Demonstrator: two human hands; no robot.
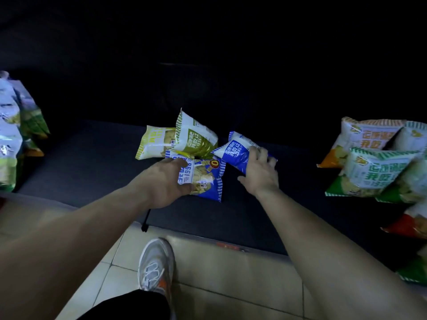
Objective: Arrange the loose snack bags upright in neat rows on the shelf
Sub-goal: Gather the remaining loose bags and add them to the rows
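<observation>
Several loose snack bags lie in a small heap in the middle of the dark shelf. My left hand grips the left edge of a blue and white bag that lies flat at the front of the heap. My right hand holds a second blue and white bag by its right end, tilted up toward the left. Behind them an olive-green bag leans up and a yellow-green bag lies flat.
A row of green and white bags stands at the shelf's far left. More orange, green and red bags are piled at the right. The shelf's front lip runs above a tiled floor where my grey shoe stands.
</observation>
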